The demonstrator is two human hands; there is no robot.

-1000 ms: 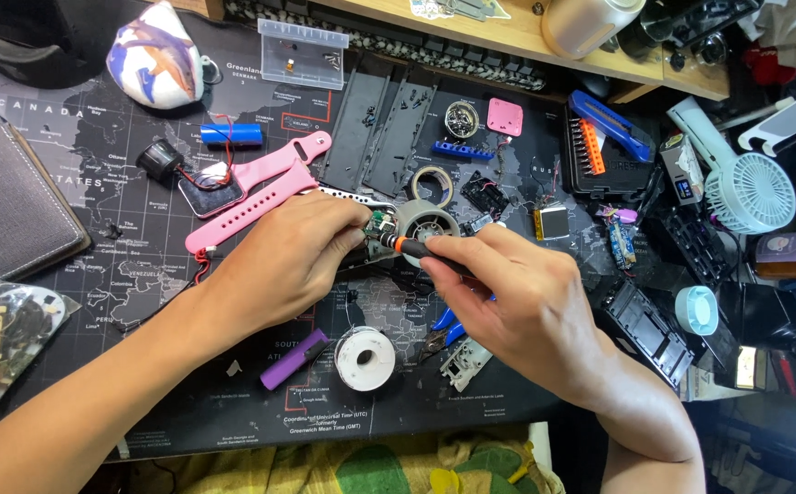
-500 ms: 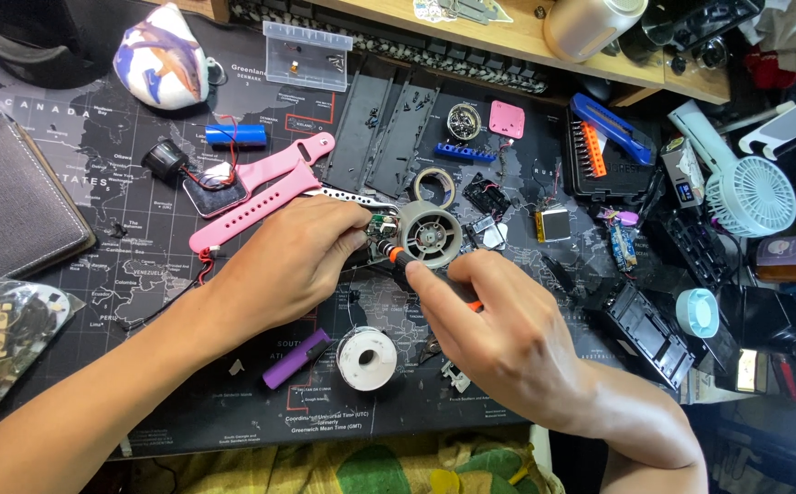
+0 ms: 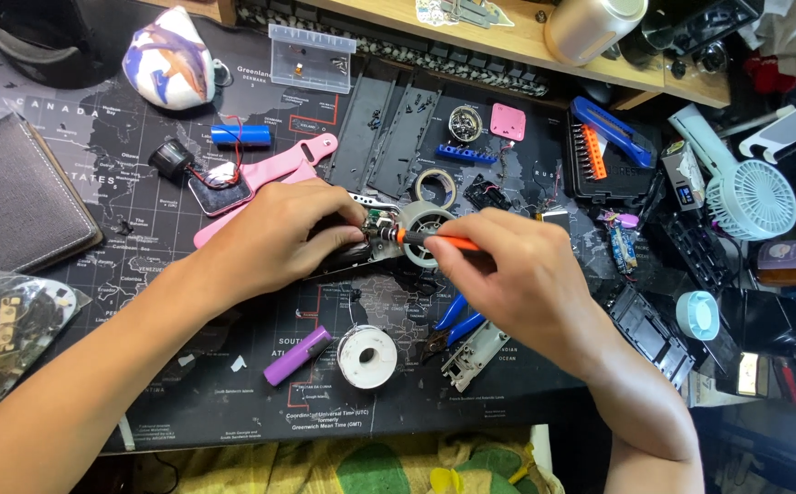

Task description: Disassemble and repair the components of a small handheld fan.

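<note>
My left hand (image 3: 281,230) presses down on a small dark device with a green circuit board (image 3: 378,225) and a round grey ring part (image 3: 425,229), in the middle of the dark map-printed mat (image 3: 123,197). My right hand (image 3: 517,274) grips a thin orange-handled screwdriver (image 3: 439,241). Its tip points left and touches the board beside my left fingertips.
A pink watch strap (image 3: 302,160), blue battery (image 3: 238,134), purple battery (image 3: 297,355), solder spool (image 3: 367,357) and blue-handled pliers (image 3: 460,316) lie around. A bit set (image 3: 603,155) and small white fan (image 3: 750,197) sit right, a brown wallet (image 3: 14,192) left.
My right hand shifted slightly and the orange screwdriver now shows plainly, laid level with its tip at the board. My left hand stays on the device.
</note>
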